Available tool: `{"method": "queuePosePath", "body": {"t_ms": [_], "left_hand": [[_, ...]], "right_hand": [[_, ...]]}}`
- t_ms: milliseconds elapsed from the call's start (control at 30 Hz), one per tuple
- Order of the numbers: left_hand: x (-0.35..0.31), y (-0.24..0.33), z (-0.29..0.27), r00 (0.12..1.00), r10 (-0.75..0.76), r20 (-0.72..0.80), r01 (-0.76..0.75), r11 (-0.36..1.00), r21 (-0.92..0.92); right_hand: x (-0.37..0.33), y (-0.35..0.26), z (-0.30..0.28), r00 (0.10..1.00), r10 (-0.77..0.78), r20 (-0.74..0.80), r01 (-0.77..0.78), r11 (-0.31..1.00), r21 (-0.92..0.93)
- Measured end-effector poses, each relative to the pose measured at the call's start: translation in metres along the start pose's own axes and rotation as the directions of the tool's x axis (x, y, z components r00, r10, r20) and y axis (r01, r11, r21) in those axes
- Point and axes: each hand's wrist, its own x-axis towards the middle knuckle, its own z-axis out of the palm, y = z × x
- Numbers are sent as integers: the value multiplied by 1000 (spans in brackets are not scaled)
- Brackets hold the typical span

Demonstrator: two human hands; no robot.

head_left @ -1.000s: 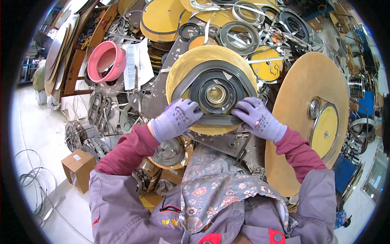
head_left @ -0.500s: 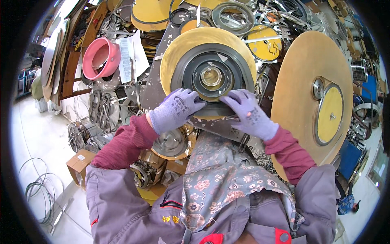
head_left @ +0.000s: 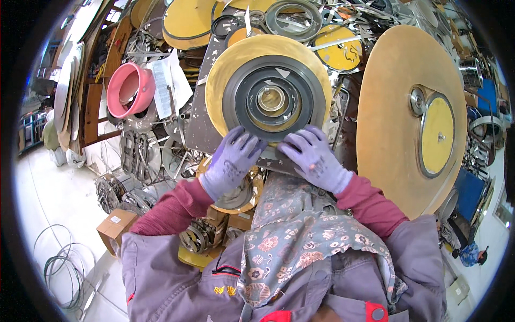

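Grey ring (head_left: 233, 102), head view: round, no long axis, on the yellow disc (head_left: 214, 86), directly ahead of the fingers. I log left hand (head_left: 232, 163) and right hand (head_left: 316, 162) equally near, fingers curled; cannot tell whether pinching.

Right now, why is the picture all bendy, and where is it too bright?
In the head view, the fisheye lens bends things near the rim and leaves black corners; there too, the floor at left glares almost white, while the left gloved hand and right gloved hand show clearly.
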Motion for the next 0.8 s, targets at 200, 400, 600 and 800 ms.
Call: {"method": "queuePosePath", "body": {"t_ms": [200, 400, 600, 800], "left_hand": [[19, 42, 21, 987, -146, 62, 154, 974, -168], [37, 57, 25, 967, -249, 50, 254, 950, -184], [100, 62, 33, 975, -217, 42, 220, 969, -112], [104, 64, 29, 964, -256, 72, 260, 964, -62]], "right_hand": [[-20, 15, 15, 989, 142, 44, -143, 990, 17], [-43, 46, -26, 749, 607, -264, -446, 758, 476], [-43, 42, 3, 486, 868, 105, -488, 171, 856], [0, 54, -8, 458, 871, -178, -516, 424, 744]]}}
